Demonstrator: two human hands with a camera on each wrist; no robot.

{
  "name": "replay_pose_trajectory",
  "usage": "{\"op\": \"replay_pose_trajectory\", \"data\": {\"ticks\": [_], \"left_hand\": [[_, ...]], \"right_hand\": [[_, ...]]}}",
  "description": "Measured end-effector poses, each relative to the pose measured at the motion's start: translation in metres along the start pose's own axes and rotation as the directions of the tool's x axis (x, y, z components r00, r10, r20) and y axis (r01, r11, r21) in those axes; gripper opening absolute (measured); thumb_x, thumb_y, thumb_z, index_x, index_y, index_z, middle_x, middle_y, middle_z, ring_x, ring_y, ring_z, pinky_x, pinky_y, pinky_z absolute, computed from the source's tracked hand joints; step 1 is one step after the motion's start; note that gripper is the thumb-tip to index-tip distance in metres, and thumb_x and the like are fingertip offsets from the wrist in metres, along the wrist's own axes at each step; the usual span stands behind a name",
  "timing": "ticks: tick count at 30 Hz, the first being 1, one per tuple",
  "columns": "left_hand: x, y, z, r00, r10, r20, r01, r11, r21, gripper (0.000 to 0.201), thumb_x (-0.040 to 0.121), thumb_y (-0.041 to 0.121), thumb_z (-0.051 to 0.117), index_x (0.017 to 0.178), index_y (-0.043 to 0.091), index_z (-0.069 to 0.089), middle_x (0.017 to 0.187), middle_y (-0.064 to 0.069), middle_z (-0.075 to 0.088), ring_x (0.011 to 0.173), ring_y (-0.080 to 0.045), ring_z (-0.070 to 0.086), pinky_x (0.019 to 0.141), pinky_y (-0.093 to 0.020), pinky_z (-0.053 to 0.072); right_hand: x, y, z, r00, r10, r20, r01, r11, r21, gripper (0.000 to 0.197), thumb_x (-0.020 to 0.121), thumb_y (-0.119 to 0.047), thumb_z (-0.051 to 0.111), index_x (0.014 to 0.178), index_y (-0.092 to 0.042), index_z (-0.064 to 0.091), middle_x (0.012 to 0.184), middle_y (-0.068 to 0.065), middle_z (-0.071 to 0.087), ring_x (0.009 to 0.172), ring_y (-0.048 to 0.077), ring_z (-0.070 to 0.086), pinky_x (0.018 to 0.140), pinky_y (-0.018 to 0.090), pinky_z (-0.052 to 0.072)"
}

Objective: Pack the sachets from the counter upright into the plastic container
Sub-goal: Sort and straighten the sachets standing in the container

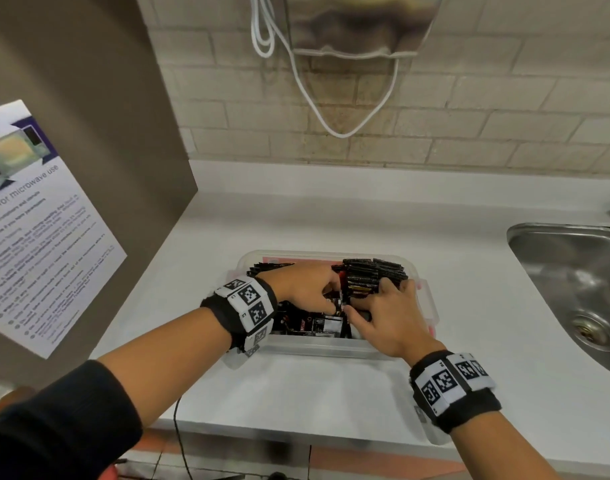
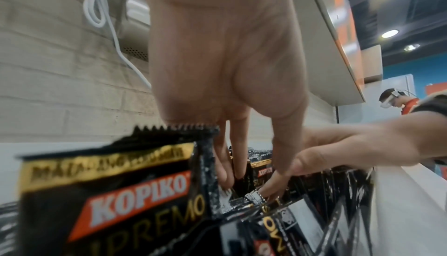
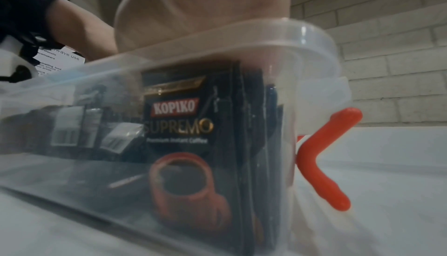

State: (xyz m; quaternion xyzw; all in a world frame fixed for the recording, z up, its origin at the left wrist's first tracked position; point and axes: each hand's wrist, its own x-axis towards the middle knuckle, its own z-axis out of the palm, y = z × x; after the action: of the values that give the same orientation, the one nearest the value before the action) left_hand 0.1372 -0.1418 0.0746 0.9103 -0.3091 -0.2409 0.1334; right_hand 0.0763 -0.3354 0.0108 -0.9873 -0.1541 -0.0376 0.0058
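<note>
A clear plastic container point(image 1: 317, 349) with red latches sits on the white counter point(image 1: 314, 393). Black Kopiko sachets point(image 1: 376, 271) stand upright in a packed row at its back right; others point(image 1: 314, 323) lie loose along the front. Both hands are inside it. My left hand point(image 1: 310, 289) reaches in from the left, thumb and fingertips point(image 2: 223, 176) pinching the top of a sachet point(image 2: 252, 198) in the middle. My right hand point(image 1: 383, 313) rests straight fingers on the upright row, thumb at its front face. An upright sachet point(image 3: 184, 126) shows through the container wall point(image 3: 241, 36).
A steel sink point(image 1: 573, 282) lies at the right, close to the container. A tall panel with a microwave notice point(image 1: 37, 230) stands at the left. The brick wall point(image 1: 435, 133) behind carries a hanging white cable point(image 1: 331, 109). A red latch point(image 3: 324, 155) sticks out at the container's right end.
</note>
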Motion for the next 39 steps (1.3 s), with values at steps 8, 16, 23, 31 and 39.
{"op": "replay_pose_trajectory", "data": {"ticks": [8, 16, 23, 31, 39], "left_hand": [[0.004, -0.005, 0.003, 0.962, -0.121, 0.245, 0.091, 0.987, 0.132, 0.091, 0.077, 0.059, 0.073, 0.15, 0.017, 0.038, 0.128, 0.003, 0.049, 0.123, -0.02, 0.045, 0.101, -0.037, 0.044], [0.01, 0.003, 0.0, 0.936, -0.147, 0.32, 0.119, 0.987, 0.106, 0.07, 0.078, 0.05, 0.077, 0.137, 0.025, 0.051, 0.116, 0.011, 0.052, 0.101, -0.011, 0.051, 0.087, -0.03, 0.043], [0.015, 0.009, -0.001, 0.924, -0.137, 0.356, 0.104, 0.989, 0.109, 0.044, 0.08, 0.037, 0.081, 0.113, 0.025, 0.054, 0.091, 0.01, 0.05, 0.077, -0.006, 0.046, 0.069, -0.029, 0.041], [0.015, 0.016, 0.001, 0.888, -0.179, 0.423, 0.15, 0.983, 0.101, 0.061, 0.092, 0.033, 0.065, 0.147, 0.019, 0.044, 0.137, 0.002, 0.051, 0.116, -0.015, 0.047, 0.088, -0.024, 0.038], [0.014, 0.022, 0.004, 0.825, -0.191, 0.532, 0.223, 0.975, 0.004, 0.064, 0.093, 0.028, 0.058, 0.151, 0.013, 0.033, 0.161, -0.007, 0.026, 0.148, -0.026, 0.022, 0.108, -0.036, 0.025]], "right_hand": [[-0.004, 0.0, -0.003, 0.985, 0.088, -0.151, -0.056, 0.978, 0.203, 0.042, 0.088, -0.046, 0.033, 0.075, -0.031, 0.071, 0.066, -0.012, 0.064, 0.08, 0.013, 0.04, 0.076, 0.035, 0.02], [-0.002, 0.006, -0.002, 0.96, 0.189, -0.206, -0.083, 0.895, 0.438, 0.022, 0.088, -0.016, 0.058, 0.088, -0.028, 0.076, 0.073, -0.016, 0.056, 0.086, 0.015, 0.044, 0.082, 0.038, 0.029], [-0.002, 0.007, -0.002, 0.978, 0.146, -0.149, -0.07, 0.904, 0.422, 0.022, 0.09, -0.017, 0.055, 0.095, -0.026, 0.075, 0.083, -0.014, 0.056, 0.091, 0.016, 0.044, 0.085, 0.041, 0.034], [-0.003, 0.009, 0.001, 0.949, 0.183, -0.256, -0.033, 0.868, 0.495, 0.02, 0.085, -0.011, 0.06, 0.096, -0.022, 0.074, 0.088, -0.01, 0.057, 0.095, 0.017, 0.044, 0.078, 0.03, 0.026], [-0.006, 0.007, 0.001, 0.944, 0.189, -0.272, -0.031, 0.868, 0.495, 0.016, 0.084, -0.01, 0.062, 0.091, -0.021, 0.073, 0.085, -0.011, 0.051, 0.092, 0.014, 0.04, 0.078, 0.03, 0.028]]}}
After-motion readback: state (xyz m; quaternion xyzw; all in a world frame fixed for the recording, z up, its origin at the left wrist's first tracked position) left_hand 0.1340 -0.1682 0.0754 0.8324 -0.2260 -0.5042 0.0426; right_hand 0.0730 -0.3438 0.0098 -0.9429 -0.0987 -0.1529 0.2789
